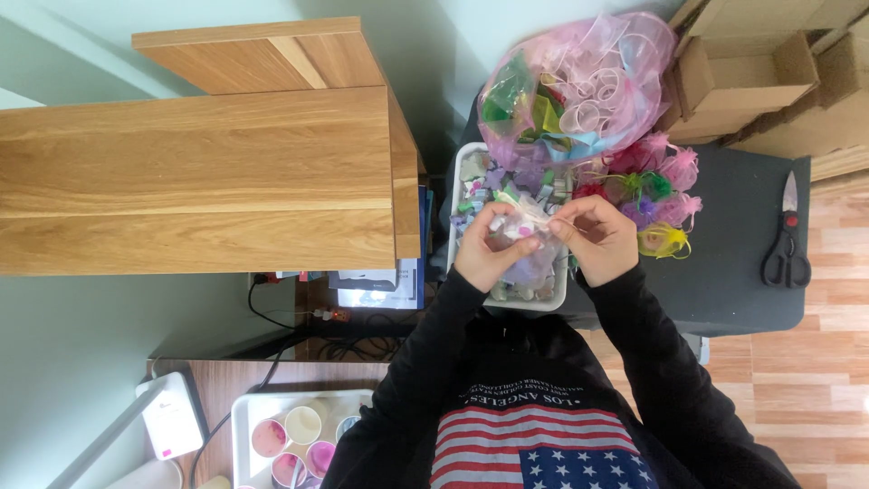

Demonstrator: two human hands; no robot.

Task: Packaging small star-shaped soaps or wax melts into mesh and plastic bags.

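Note:
My left hand and my right hand meet over a white tray full of small coloured pieces. Between them they hold a small sheer pouch, pale pink and white, with small items inside. My left hand cups the pouch from the left. The fingers of my right hand pinch its thin drawstring at the right side. Both arms wear black sleeves. Beyond the hands lies a heap of sheer pouches in pink, red, purple, green and yellow.
A large pink translucent bag of coloured pouches sits behind the tray on the dark table. Black-handled scissors lie at the right. Cardboard boxes stand at the back right, wooden shelves at the left, a tray of cups below.

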